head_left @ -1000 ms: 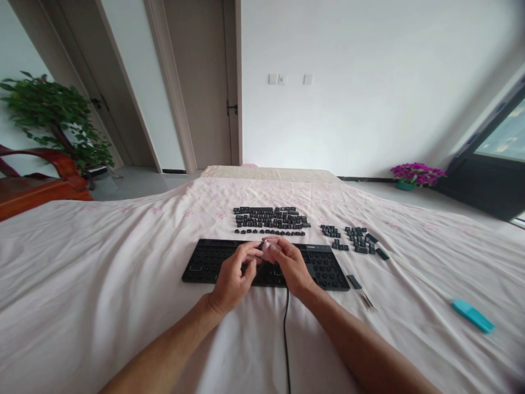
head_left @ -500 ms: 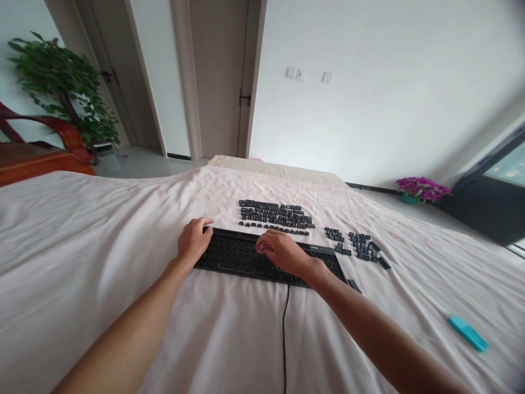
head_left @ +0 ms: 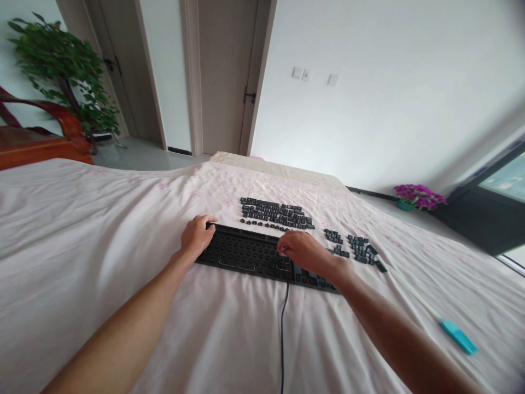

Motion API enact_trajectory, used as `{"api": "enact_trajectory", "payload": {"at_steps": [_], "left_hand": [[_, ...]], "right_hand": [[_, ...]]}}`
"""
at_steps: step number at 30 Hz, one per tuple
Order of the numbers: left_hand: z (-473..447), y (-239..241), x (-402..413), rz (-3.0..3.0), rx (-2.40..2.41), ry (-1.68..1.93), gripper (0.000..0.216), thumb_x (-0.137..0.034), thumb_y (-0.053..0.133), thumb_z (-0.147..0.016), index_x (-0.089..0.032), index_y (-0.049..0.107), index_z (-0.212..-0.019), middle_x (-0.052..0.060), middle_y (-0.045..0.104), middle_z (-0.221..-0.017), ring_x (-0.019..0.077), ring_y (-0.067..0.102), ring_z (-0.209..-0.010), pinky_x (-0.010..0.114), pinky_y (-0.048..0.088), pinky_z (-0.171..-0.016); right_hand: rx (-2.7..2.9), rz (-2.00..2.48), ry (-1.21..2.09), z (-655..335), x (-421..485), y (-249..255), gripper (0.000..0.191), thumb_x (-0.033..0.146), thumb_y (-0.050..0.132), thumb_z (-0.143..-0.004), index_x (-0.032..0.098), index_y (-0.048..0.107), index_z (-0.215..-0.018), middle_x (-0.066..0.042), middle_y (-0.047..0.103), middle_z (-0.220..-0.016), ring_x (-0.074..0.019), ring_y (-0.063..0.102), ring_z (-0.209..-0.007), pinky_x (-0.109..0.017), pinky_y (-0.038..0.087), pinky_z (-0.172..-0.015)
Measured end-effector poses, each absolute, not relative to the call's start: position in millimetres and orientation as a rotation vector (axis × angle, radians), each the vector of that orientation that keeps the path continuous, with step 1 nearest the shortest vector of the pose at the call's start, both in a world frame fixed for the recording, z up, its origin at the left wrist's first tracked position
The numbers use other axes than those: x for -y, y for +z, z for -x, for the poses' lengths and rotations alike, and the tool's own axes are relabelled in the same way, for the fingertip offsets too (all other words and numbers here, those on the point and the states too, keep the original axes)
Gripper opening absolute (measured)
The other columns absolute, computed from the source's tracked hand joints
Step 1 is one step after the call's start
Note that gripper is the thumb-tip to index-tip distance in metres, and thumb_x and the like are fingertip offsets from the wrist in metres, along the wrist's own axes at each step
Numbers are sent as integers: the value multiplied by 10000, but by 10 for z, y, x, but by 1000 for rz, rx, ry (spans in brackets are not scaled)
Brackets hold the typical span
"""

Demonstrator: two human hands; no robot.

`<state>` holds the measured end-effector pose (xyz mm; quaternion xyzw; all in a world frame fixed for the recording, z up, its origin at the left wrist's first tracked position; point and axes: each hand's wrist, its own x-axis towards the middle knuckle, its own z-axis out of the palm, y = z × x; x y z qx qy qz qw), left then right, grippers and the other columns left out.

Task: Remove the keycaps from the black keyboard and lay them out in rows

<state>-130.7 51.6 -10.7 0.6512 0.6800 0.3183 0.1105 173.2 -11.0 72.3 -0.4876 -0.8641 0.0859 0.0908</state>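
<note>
A black keyboard (head_left: 235,253) with its keycaps off lies across the bed, its rows of bare key posts showing. My left hand (head_left: 197,236) grips its left end, thumb and fingers at the top corner. Over the right part of the board, my right hand (head_left: 305,249) is closed in a pinch with the fingertips down near the key posts. A pale bit shows at those fingertips, too small to name. Beyond the board, loose black keycaps (head_left: 279,212) lie in rows. Another cluster of keycaps (head_left: 361,250) sits to the right.
From the keyboard's front edge a black cable (head_left: 283,328) runs toward me. A turquoise object (head_left: 458,336) lies on the wrinkled floral sheet (head_left: 229,339) at the right. Farther off stand a wooden chair (head_left: 69,137), a leafy plant (head_left: 61,65) and purple flowers (head_left: 419,196).
My right hand has shifted right along the keyboard, still pinched. My left hand stays on the left end. The view has tilted slightly.
</note>
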Motion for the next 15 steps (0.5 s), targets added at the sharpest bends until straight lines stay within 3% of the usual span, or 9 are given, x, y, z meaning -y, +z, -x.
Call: {"api": "enact_trajectory", "payload": {"at_steps": [8, 15], "left_hand": [[1322, -128, -515, -1933, -1991, 939, 246, -254, 498, -815, -264, 680, -980, 32, 648, -1092, 226, 581, -1027, 324, 448, -910], [1315, -133, -512, -1949, -2002, 936, 242, -254, 488, -820, -275, 680, -965, 32, 646, -1083, 236, 583, -1019, 341, 458, -887]], "right_hand": [[2491, 1213, 408, -1164, 162, 487, 233, 40, 540, -781, 195, 703, -841, -35, 663, -873, -156, 611, -839, -243, 444, -762], [2704, 1387, 211, -1613, 195, 613, 297, -35, 526, -675, 200, 698, -732, -39, 659, -786, -170, 597, -735, -249, 395, -646]]}}
